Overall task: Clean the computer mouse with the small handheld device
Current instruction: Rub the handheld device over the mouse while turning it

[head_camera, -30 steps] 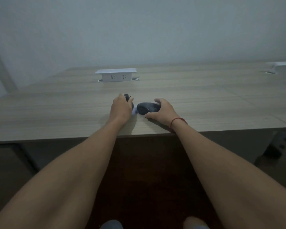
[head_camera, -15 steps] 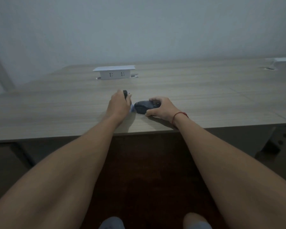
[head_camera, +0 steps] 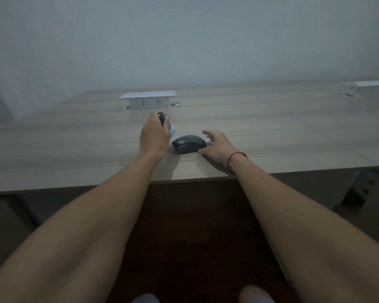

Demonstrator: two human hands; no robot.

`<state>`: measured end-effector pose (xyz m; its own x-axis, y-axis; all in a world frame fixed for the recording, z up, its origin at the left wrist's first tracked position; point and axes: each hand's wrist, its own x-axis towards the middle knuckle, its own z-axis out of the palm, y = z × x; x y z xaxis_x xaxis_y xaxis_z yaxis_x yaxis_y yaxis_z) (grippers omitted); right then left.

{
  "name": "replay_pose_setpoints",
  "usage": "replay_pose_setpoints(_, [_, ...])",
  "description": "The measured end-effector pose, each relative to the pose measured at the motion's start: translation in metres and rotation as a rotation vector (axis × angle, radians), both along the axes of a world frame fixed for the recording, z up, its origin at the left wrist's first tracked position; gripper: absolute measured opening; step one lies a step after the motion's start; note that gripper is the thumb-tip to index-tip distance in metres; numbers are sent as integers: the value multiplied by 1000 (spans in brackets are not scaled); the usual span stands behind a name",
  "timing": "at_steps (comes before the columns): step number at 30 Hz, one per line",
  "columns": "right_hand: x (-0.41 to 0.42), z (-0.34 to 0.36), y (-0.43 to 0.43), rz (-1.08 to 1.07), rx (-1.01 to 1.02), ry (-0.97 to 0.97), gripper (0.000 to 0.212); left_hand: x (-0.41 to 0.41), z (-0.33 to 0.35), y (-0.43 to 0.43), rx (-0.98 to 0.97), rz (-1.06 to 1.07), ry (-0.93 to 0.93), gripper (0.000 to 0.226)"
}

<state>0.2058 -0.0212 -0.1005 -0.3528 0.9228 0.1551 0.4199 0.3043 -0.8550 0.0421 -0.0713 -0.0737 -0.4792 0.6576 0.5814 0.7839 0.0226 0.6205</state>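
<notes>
Wood-grain counter (head_camera: 271,132): a pale laminate surface is seen, its near edge running across the middle of the view
Writing: no brand, label or readable text can be made out on any object; only socket slots are shown on the white box
Computer mouse (head_camera: 189,143): a dark, matte, rounded shell is seen lying flat on the counter near the front edge, between the two hands; buttons and wheel are too dim to be told apart
Small handheld device (head_camera: 162,119): a dark body is seen sticking out above the left fist, with a pale bluish part showing at the right side of the hand; its tip is held just beside the mouse, apart from it
Left hand (head_camera: 154,136): the fingers are wrapped closed around the small handheld device, the hand raised just left of the mouse
Right hand (head_camera: 217,145): the fingers are spread open beside the right end of the mouse, the thumb lying just at its near right edge; nothing is gripped
Red string bracelet (head_camera: 235,157): worn at the right wrist
White socket box (head_camera: 148,100): set upright on the counter behind the hands, two outlets facing forward
Second white box (head_camera: 372,85): partly seen at the far right of the counter
</notes>
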Motion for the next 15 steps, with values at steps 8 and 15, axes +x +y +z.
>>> replay_pose_setpoints(8, [-12,-7,1,-233,29,-18,49,6,-20,0,-17,-146,-45,28])
replay_pose_setpoints(15, [-5,8,-1,27,-177,6,63,1,-6,-1,85,-164,-89,26])
